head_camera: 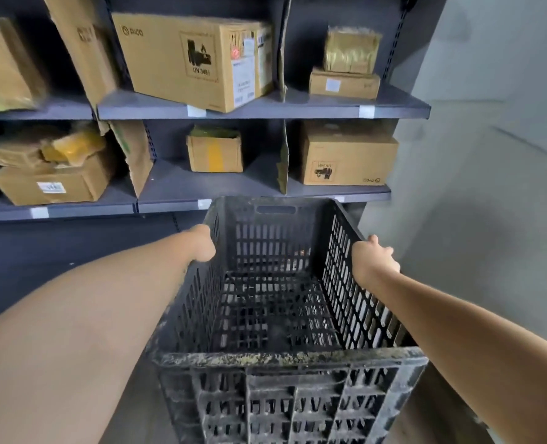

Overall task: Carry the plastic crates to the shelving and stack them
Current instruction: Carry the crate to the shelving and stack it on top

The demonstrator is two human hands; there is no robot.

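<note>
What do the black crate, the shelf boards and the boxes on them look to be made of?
Crate: moulded plastic, matt black, with slotted lattice walls and a scuffed, dirt-speckled rim. Shelf boards: probably painted sheet metal, smooth dark grey with thin folded front edges. Boxes: brown cardboard, matt, with printed marks and stuck-on labels.

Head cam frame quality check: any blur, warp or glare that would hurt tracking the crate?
Head view: crate, left hand and right hand sharp; cardboard boxes at far left smeared; shelving lines slant with wide-lens distortion; light even, no glare, soft shadow on the right.
</note>
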